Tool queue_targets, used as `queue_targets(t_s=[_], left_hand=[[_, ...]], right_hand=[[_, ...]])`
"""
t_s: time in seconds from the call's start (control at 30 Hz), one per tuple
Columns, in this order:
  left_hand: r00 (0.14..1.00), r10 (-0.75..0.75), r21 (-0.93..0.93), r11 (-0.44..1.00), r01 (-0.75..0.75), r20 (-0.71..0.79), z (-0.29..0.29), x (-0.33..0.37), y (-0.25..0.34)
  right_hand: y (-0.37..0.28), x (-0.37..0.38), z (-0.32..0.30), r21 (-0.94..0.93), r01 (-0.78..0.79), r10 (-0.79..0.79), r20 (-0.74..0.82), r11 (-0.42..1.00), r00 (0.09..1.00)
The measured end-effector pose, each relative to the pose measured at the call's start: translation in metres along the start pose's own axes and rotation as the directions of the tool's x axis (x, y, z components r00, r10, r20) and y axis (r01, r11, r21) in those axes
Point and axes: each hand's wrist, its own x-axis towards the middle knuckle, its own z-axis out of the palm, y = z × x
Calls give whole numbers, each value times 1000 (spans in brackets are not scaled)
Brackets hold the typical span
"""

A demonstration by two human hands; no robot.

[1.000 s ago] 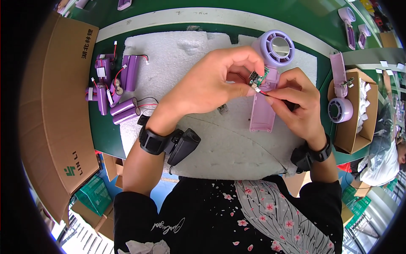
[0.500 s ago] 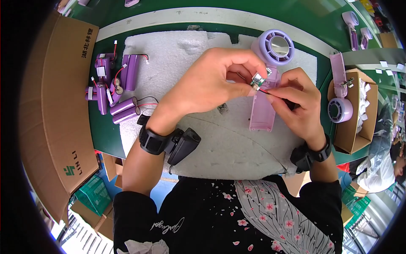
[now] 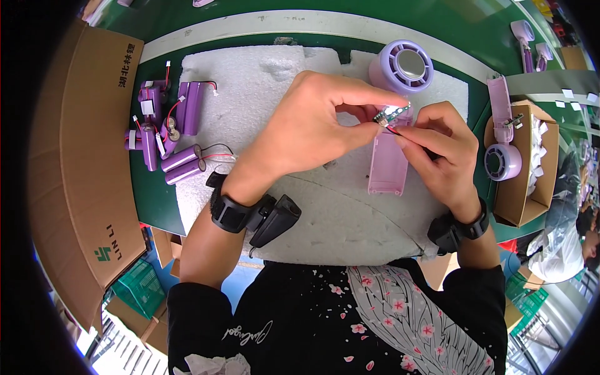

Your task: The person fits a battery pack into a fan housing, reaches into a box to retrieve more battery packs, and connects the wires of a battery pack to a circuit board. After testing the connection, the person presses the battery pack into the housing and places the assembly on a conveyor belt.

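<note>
Between the thumb and index finger of my left hand point(image 3: 319, 125) is a small green circuit board point(image 3: 391, 113). My right hand point(image 3: 442, 147) pinches thin red and black wires point(image 3: 392, 130) that run up to the board's near end. Under both hands lies a lilac handheld fan point(image 3: 401, 67), its round head at the far side. The fan's handle shell point(image 3: 386, 169) is open and pink-lilac inside, pointing toward me, and its upper part is partly covered by my fingers. Whether the wire plug is seated in the board cannot be made out.
A white foam pad point(image 3: 300, 219) lies under the work. Several purple battery packs point(image 3: 190, 107) with wired plugs sit at its left, beside a large cardboard box point(image 3: 87, 156). On the right, another opened fan point(image 3: 502, 161) rests against a small carton point(image 3: 531, 194) holding white pieces.
My left hand has shifted slightly, its index finger straightening along the circuit board. The board has tilted and moved a little right. My right hand still pinches the wires.
</note>
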Motion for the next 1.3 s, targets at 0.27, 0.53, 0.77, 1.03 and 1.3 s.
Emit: queue_targets(t_s=[0.27, 0.53, 0.77, 1.03, 1.3], left_hand=[[997, 31, 133, 991, -21, -73, 9, -1, 6], [996, 67, 180, 982, -56, -54, 9, -1, -1], [993, 67, 222, 974, -44, -98, 12, -3, -1], [972, 186, 361, 924, -123, -145, 12, -2, -2], [957, 262, 391, 899, -197, -120, 10, 0, -6]], right_hand=[[-14, 2, 7, 40, -246, 248, -66, 968, 967], [-9, 5, 10, -23, -168, 163, -148, 985, 975], [-7, 5, 9, -27, -194, 187, -164, 981, 969], [-8, 8, 9, -61, -201, 188, -174, 978, 967], [-6, 10, 10, -70, -161, 145, -194, 984, 970]])
